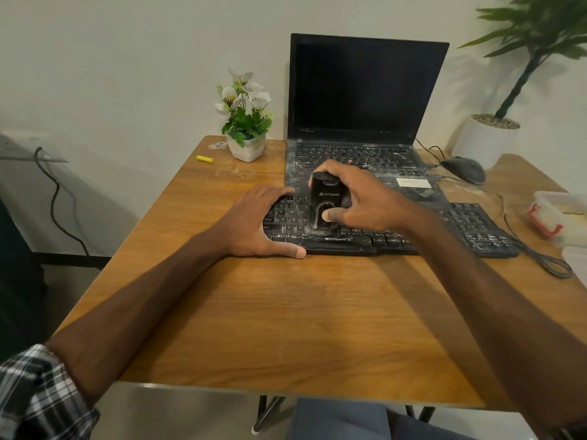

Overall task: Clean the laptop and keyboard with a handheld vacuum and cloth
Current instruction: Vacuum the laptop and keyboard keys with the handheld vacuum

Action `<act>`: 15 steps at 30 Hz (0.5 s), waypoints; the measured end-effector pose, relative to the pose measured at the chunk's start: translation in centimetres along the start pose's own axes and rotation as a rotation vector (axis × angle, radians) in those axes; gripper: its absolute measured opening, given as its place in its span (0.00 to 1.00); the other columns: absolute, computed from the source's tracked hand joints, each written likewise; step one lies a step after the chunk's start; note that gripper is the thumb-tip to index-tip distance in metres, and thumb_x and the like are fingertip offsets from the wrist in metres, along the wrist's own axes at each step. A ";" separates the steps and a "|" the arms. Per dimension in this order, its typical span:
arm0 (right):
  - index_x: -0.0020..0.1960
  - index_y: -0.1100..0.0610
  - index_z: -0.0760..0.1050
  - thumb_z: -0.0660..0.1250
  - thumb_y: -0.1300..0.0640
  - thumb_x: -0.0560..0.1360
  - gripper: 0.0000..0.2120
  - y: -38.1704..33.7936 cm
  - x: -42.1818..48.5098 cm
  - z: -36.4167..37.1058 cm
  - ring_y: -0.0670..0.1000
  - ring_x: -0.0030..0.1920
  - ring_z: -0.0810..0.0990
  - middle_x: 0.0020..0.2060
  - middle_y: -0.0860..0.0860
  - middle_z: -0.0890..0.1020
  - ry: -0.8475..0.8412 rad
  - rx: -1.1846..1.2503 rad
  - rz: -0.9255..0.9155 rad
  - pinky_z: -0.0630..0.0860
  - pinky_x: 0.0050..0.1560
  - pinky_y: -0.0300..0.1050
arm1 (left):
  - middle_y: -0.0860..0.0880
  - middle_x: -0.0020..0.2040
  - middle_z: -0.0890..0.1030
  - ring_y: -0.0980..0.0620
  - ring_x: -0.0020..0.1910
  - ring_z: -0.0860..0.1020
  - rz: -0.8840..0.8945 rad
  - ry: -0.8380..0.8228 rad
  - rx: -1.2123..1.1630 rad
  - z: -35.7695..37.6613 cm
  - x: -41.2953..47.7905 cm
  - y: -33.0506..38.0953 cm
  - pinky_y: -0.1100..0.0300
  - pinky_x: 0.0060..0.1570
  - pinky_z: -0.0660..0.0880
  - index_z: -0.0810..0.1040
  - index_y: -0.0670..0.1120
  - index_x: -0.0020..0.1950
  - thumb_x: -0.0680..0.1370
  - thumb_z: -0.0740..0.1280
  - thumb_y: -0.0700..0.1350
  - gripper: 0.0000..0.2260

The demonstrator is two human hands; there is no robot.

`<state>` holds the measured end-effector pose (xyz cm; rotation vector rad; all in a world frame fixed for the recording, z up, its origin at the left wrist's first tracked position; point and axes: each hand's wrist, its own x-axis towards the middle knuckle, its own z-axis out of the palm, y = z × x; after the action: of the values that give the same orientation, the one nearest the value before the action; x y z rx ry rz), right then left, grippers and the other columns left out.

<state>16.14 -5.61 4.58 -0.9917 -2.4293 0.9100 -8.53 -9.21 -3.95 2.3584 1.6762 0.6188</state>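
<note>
Head view: both forearms extend forward over a wooden table (286,312). The right hand (365,198) is wrapped around a small black handheld vacuum (325,201), fingers curled over its far side and top, thumb pressed on the round recess on its near face. The vacuum stands nearly upright, brush end down, touching the keys of the external keyboard (413,230) left of centre. White lettering on the vacuum body is visible but too blurred to read with certainty.

The left hand (260,220) lies flat and spread on the keyboard's left end, palm down, fingers over the keys, thumb extended along the near edge on the table surface. It grips nothing. A plaid sleeve (35,395) is pushed up at the left elbow.

The keyboard is black, lying at a slight angle just in front of the laptop (362,122). Its keys carry pale dust and streaks. The laptop is open, screen dark, with whitish powder across its keys and palm rest; a pale sticker sits on the right palm rest.

A black mouse (465,169) rests to the right of the laptop, with cables running along that side. A potted white flower (246,119) stands to the laptop's left, a small yellow object (205,159) near it. A plastic container (559,217) sits at the right edge.
</note>
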 end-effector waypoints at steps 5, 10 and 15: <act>0.66 0.50 0.70 0.74 0.65 0.73 0.26 0.8 -1.4 -1.3 0.45 0.54 0.79 0.57 0.46 0.77 0.004 -0.013 0.062 0.79 0.39 0.32 | 0.54 0.77 0.67 0.56 0.73 0.65 -0.003 -0.006 -0.001 -0.1 0.0 0.0 0.51 0.75 0.61 0.60 0.55 0.81 0.60 0.67 0.82 0.56; 0.68 0.49 0.68 0.75 0.66 0.72 0.30 0.9 -2.0 -2.7 0.47 0.55 0.79 0.57 0.48 0.78 -0.014 -0.209 0.103 0.80 0.46 0.41 | 0.54 0.77 0.67 0.56 0.73 0.65 0.003 -0.002 -0.007 -0.1 -0.1 0.0 0.49 0.75 0.63 0.61 0.55 0.81 0.61 0.69 0.81 0.55; 0.64 0.49 0.69 0.75 0.65 0.72 0.27 -0.2 -1.5 -2.3 0.45 0.53 0.80 0.54 0.46 0.79 0.062 -0.152 0.029 0.82 0.47 0.42 | 0.55 0.77 0.67 0.56 0.73 0.65 0.008 0.010 -0.013 -0.1 0.0 0.0 0.50 0.75 0.62 0.61 0.55 0.81 0.62 0.71 0.80 0.54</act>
<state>18.32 -5.81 6.22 -1.0940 -2.4667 0.7014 -8.55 -9.24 -3.90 2.3576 1.6624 0.6422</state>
